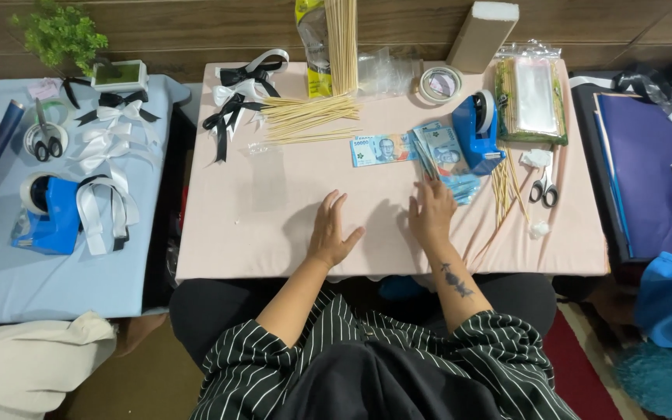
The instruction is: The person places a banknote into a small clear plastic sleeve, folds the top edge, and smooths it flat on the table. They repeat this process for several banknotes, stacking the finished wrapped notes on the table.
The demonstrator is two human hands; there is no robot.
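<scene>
Beside the right hand lie blue paper banknotes on a pale pink tablecloth, beyond them a bright blue plastic tape dispenser, and black-and-white satin ribbon bows farther off.

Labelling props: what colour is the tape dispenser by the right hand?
Blue tape dispenser, just beyond the right hand; head view.

notes btwn skewers & tape dispenser | scissors R of dispenser | all on table
</scene>
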